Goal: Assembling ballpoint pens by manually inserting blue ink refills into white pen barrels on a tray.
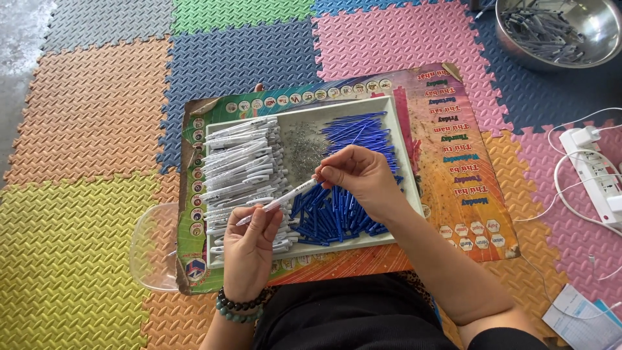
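Foam floor mats (97, 110) in many colours carry a printed board (466, 214) and a white tray (408, 162); my left hand (249, 249) pinches a white pen barrel (280, 203) over the tray's middle; my right hand (363, 175) grips its upper end; I judge steady alignment matters, pushing straight along the barrel.
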